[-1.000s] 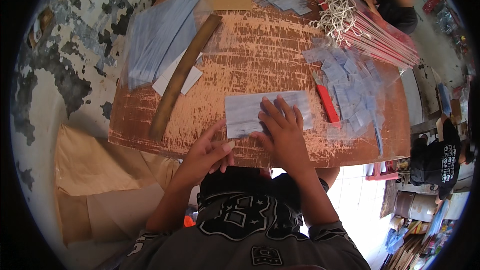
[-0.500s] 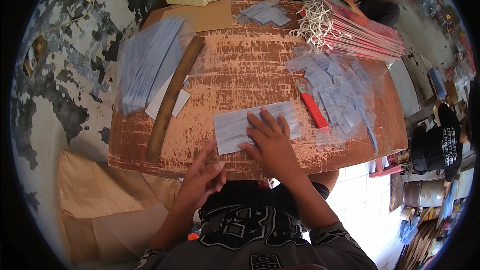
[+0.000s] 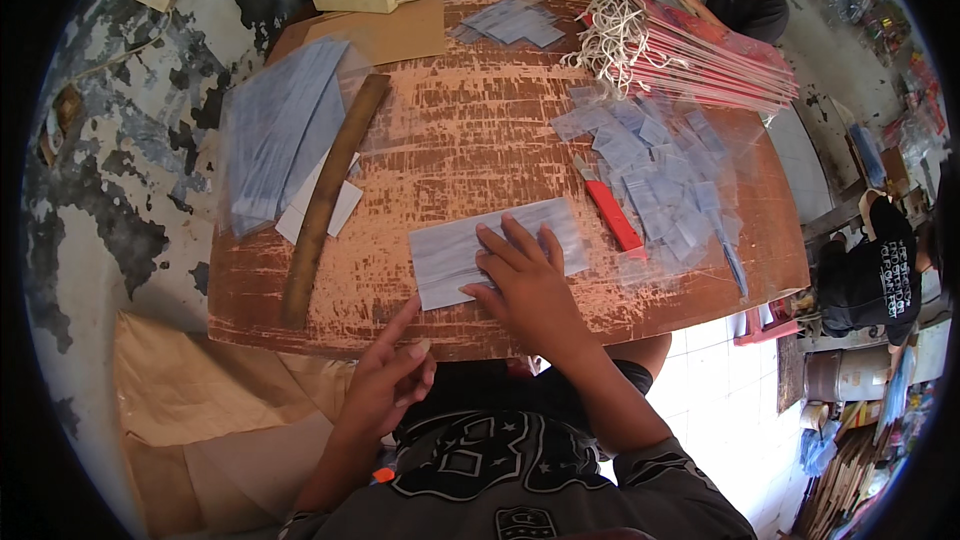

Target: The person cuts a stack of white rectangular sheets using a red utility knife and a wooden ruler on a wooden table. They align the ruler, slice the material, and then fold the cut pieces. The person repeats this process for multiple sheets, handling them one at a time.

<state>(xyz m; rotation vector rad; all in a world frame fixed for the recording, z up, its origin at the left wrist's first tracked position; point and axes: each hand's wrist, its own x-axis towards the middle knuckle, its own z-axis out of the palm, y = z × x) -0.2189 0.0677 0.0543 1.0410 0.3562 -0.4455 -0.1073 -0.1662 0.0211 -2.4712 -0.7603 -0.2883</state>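
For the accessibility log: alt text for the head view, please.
A person's right hand presses flat on a grey-blue sheet on a worn wooden table; the left hand hovers off the near edge. A red cutter, a wooden stick and plastic sleeves lie around.

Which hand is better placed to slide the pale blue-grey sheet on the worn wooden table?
Right, probably. The right hand lies flat on the pale blue-grey sheet, fingers spread; the left hand hangs off the worn wooden table, at its near edge, touching nothing.
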